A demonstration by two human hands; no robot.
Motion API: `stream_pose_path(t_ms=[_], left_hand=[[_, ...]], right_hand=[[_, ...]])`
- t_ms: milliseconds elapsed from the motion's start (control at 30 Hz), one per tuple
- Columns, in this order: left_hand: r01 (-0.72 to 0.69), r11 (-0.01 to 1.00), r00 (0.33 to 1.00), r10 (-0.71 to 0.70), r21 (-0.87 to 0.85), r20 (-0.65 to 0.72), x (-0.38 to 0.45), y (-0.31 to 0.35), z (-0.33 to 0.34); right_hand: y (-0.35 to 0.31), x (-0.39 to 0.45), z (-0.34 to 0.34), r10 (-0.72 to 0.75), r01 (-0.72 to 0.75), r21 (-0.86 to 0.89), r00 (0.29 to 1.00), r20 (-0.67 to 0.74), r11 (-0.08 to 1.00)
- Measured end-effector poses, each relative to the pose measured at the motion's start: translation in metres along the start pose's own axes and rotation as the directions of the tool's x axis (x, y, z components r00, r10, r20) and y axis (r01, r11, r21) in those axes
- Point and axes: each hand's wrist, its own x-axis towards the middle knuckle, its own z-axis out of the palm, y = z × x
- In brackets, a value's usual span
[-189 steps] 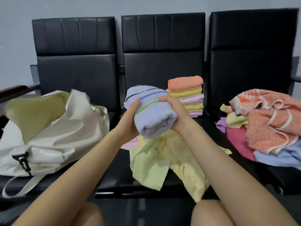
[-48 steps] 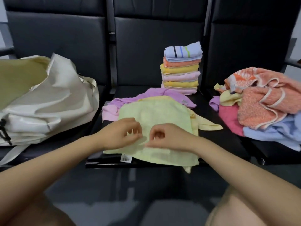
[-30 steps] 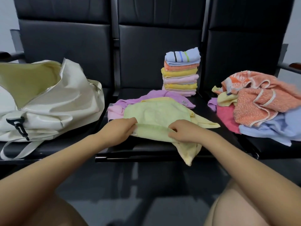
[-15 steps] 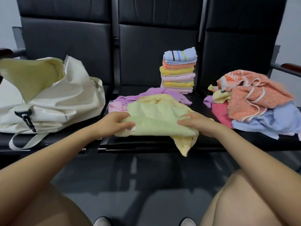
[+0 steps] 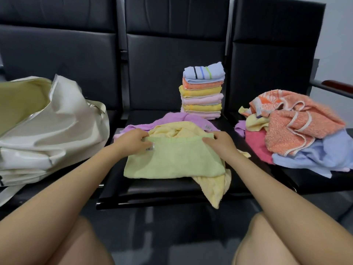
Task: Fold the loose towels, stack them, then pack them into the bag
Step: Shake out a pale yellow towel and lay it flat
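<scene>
Head view: nearest, the left hand (image 5: 131, 142) and right hand (image 5: 219, 143) each pinch a far corner of the half-folded green towel (image 5: 173, 161) on the middle seat (image 5: 152, 190). Yellow towel (image 5: 214, 186) beneath it dangles at 5 o'clock and may drag off. Loose towels (image 5: 298, 129) wait at 3 o'clock, open bag (image 5: 49, 131) at 9, and the tall folded stack (image 5: 202, 90) at 12 could topple.

Beyond the fingers (image 5: 142, 138) lies crumpled yellow cloth (image 5: 172, 131), then bare black seat (image 5: 152, 114) up to the towel stack (image 5: 202, 92). Left of them the bag (image 5: 57, 131) stands close; to the right, bare seat before the heap of loose towels (image 5: 298, 131).
</scene>
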Motion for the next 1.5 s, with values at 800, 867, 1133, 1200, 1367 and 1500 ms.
stream_pose_path(t_ms=[800, 867, 1133, 1200, 1367, 1500], left_hand=[[-0.156, 0.984, 0.986, 0.150, -0.088, -0.069, -0.022, 0.009, 0.040], [-0.144, 0.979, 0.988, 0.135, -0.146, -0.070, -0.024, 0.004, 0.036], [-0.125, 0.979, 0.991, 0.114, -0.161, -0.073, -0.034, 0.004, 0.030], [-0.145, 0.983, 0.987, 0.137, -0.115, -0.080, -0.034, 0.009, 0.031], [-0.162, 0.986, 0.984, 0.159, -0.035, -0.076, -0.029, 0.019, 0.039], [-0.160, 0.986, 0.986, 0.162, 0.057, -0.035, -0.027, 0.020, 0.046]], right_hand=[[-0.015, -0.024, -0.004, 0.214, -0.227, 0.057, 0.961, 0.177, 0.972], [-0.029, -0.027, -0.003, 0.133, -0.163, 0.192, 0.979, 0.156, 0.968], [-0.047, -0.018, 0.009, 0.117, -0.100, -0.138, 0.985, 0.125, 0.985], [-0.040, -0.016, 0.001, 0.174, -0.157, -0.131, 0.977, 0.125, 0.979], [-0.018, -0.025, -0.018, 0.338, -0.321, -0.167, 0.937, 0.083, 0.932], [-0.008, -0.042, -0.017, 0.378, -0.321, -0.306, 0.914, 0.146, 0.896]])
